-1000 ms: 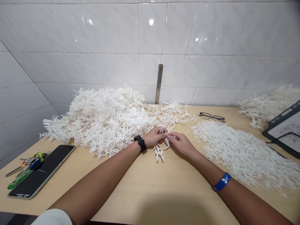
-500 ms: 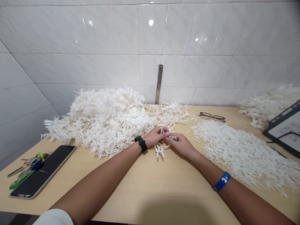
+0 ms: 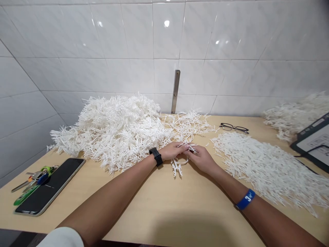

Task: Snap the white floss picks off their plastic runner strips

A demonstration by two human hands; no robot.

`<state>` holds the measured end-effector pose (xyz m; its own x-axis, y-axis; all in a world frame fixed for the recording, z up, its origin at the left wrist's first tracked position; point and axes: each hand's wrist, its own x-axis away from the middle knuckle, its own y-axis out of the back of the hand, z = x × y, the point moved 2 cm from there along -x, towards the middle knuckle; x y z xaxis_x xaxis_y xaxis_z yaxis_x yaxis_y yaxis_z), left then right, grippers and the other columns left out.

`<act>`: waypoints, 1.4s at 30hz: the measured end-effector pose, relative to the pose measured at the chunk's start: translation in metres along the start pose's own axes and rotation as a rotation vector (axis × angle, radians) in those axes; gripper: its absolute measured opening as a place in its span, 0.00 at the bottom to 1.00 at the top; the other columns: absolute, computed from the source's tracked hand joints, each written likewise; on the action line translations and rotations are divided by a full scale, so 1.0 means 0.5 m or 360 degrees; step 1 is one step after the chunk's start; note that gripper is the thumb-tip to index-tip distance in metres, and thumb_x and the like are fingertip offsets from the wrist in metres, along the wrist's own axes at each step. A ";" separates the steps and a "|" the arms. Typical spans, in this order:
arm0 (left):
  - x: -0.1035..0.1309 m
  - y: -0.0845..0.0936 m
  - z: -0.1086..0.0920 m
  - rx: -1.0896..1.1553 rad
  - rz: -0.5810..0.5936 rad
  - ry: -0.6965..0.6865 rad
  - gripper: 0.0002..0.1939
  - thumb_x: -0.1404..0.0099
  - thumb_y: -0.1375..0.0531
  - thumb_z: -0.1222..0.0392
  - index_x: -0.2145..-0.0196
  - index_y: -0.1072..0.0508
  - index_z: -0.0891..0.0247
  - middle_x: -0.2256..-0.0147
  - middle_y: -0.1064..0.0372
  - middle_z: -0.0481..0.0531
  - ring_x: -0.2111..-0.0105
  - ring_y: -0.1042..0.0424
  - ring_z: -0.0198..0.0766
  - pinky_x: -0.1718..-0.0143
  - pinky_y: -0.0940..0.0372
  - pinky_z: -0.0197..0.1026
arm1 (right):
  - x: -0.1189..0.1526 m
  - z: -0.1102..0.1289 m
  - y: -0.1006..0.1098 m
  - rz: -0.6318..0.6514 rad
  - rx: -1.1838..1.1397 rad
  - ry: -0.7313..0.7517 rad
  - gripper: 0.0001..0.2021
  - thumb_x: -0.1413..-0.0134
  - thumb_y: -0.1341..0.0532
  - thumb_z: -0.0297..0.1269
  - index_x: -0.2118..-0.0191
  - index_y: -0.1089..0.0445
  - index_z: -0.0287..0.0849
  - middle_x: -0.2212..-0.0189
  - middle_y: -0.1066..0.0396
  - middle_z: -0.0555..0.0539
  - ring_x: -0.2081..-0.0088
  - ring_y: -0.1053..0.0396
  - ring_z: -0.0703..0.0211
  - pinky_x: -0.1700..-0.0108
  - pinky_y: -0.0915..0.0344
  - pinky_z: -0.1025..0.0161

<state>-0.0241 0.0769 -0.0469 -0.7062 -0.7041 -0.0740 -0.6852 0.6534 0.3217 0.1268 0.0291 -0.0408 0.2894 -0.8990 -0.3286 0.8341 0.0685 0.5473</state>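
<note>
My left hand [image 3: 171,151], with a black watch at the wrist, meets my right hand [image 3: 202,159] at the fingertips over the table. Both are closed in a pinch on a white branched plastic piece [image 3: 177,168], whose forked end hangs below my fingers. More thin white strands poke out above the fingertips, and part of what I hold is hidden by them. Just left of my left hand rises a big heap of white branched pieces [image 3: 118,130]. Behind the hands lies a looser scatter of white strands [image 3: 190,122].
A flat spread of short white pieces [image 3: 269,168] covers the right side, with black-framed glasses [image 3: 233,128] behind it. At far right are another white pile [image 3: 295,111] and a dark-edged panel [image 3: 313,140]. A phone [image 3: 51,187] and keys [image 3: 33,181] lie at left.
My fingertips have come closer together, and the white strands between them have shifted to the right hand's fingertips. The view has moved slightly.
</note>
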 end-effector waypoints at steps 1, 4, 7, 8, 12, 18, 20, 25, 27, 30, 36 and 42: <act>0.000 -0.001 0.003 -0.0007 -0.0017 -0.0003 0.29 0.39 0.47 0.32 0.76 0.36 0.64 0.81 0.44 0.45 0.79 0.44 0.31 0.76 0.48 0.35 | 0.000 -0.001 0.000 0.0003 0.0034 -0.0018 0.13 0.43 0.43 0.41 0.68 0.25 0.40 0.67 0.23 0.44 0.64 0.29 0.51 0.59 0.37 0.60; 0.001 -0.007 0.012 0.0015 -0.0082 0.0021 0.29 0.37 0.49 0.34 0.76 0.36 0.64 0.82 0.43 0.45 0.81 0.44 0.30 0.77 0.48 0.35 | 0.000 -0.007 -0.002 -0.0015 0.0092 -0.0098 0.14 0.43 0.43 0.43 0.70 0.26 0.39 0.72 0.26 0.46 0.69 0.33 0.55 0.65 0.40 0.62; 0.002 -0.013 0.015 0.0021 -0.0172 0.0070 0.26 0.36 0.49 0.37 0.76 0.36 0.64 0.82 0.40 0.45 0.82 0.41 0.30 0.78 0.46 0.34 | 0.000 -0.012 -0.003 -0.0016 0.0096 -0.0199 0.15 0.44 0.43 0.45 0.73 0.29 0.39 0.78 0.32 0.49 0.74 0.39 0.60 0.71 0.45 0.64; 0.003 -0.014 0.014 0.0010 -0.0202 0.0087 0.26 0.35 0.49 0.38 0.76 0.36 0.64 0.82 0.40 0.46 0.82 0.40 0.30 0.78 0.45 0.33 | -0.001 -0.012 -0.003 0.0003 0.0085 -0.0224 0.16 0.44 0.43 0.45 0.74 0.30 0.39 0.79 0.35 0.50 0.74 0.41 0.61 0.71 0.46 0.64; 0.006 -0.019 0.009 -0.0013 -0.0311 0.0135 0.22 0.34 0.49 0.44 0.77 0.36 0.64 0.83 0.40 0.45 0.83 0.39 0.30 0.79 0.44 0.33 | -0.002 -0.011 -0.004 0.0050 0.0037 -0.0324 0.17 0.45 0.45 0.47 0.76 0.33 0.39 0.81 0.40 0.52 0.75 0.45 0.63 0.72 0.49 0.65; 0.007 -0.019 -0.003 -0.0148 -0.0425 0.0120 0.20 0.32 0.51 0.52 0.78 0.35 0.64 0.85 0.41 0.45 0.84 0.42 0.30 0.78 0.45 0.34 | -0.004 -0.014 -0.005 0.0040 -0.0008 -0.0378 0.17 0.46 0.45 0.48 0.77 0.33 0.40 0.81 0.41 0.51 0.75 0.45 0.62 0.72 0.49 0.64; 0.007 -0.016 -0.005 -0.0166 -0.0407 0.0113 0.20 0.32 0.51 0.54 0.77 0.33 0.65 0.86 0.41 0.45 0.83 0.42 0.31 0.77 0.46 0.34 | -0.006 -0.018 -0.004 0.0061 -0.0058 -0.0363 0.16 0.47 0.44 0.46 0.77 0.34 0.40 0.80 0.39 0.51 0.75 0.44 0.62 0.71 0.48 0.64; 0.006 -0.011 0.000 -0.0038 -0.0314 0.0104 0.22 0.31 0.51 0.52 0.78 0.31 0.65 0.86 0.42 0.45 0.83 0.44 0.31 0.76 0.47 0.34 | -0.009 -0.027 -0.003 0.0154 -0.0241 -0.0296 0.12 0.47 0.45 0.42 0.74 0.32 0.40 0.77 0.35 0.50 0.72 0.40 0.61 0.67 0.44 0.64; 0.005 -0.011 0.006 0.0028 -0.0297 0.0099 0.23 0.31 0.51 0.50 0.79 0.31 0.65 0.84 0.38 0.47 0.82 0.43 0.30 0.76 0.47 0.34 | -0.011 -0.031 -0.002 0.0182 -0.0300 -0.0290 0.12 0.46 0.45 0.41 0.72 0.31 0.39 0.76 0.34 0.50 0.72 0.40 0.61 0.67 0.43 0.64; 0.002 -0.013 0.016 0.0118 -0.0251 0.0099 0.25 0.32 0.49 0.44 0.78 0.32 0.66 0.79 0.30 0.51 0.82 0.42 0.29 0.77 0.47 0.33 | -0.012 -0.034 0.001 0.0221 -0.0359 -0.0295 0.12 0.46 0.45 0.41 0.71 0.30 0.39 0.75 0.33 0.49 0.72 0.40 0.61 0.67 0.42 0.64; -0.008 0.011 0.033 0.0492 -0.0416 0.0247 0.26 0.34 0.47 0.39 0.78 0.35 0.65 0.81 0.34 0.48 0.82 0.38 0.29 0.76 0.41 0.33 | -0.002 -0.019 0.005 0.0205 -0.0702 -0.0323 0.12 0.50 0.44 0.43 0.79 0.41 0.43 0.81 0.45 0.53 0.76 0.48 0.63 0.71 0.48 0.63; -0.015 0.012 0.040 0.0467 -0.0363 0.0229 0.25 0.35 0.44 0.41 0.77 0.34 0.67 0.81 0.35 0.47 0.82 0.36 0.29 0.76 0.41 0.33 | -0.005 -0.007 -0.006 0.0208 -0.0718 -0.0348 0.21 0.43 0.46 0.52 0.80 0.46 0.44 0.83 0.49 0.55 0.79 0.53 0.65 0.73 0.52 0.63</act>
<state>-0.0266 0.0916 -0.0635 -0.5121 -0.8585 0.0276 -0.8581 0.5128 0.0276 0.1253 0.0326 -0.0443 0.3399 -0.9367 -0.0844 0.9310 0.3224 0.1711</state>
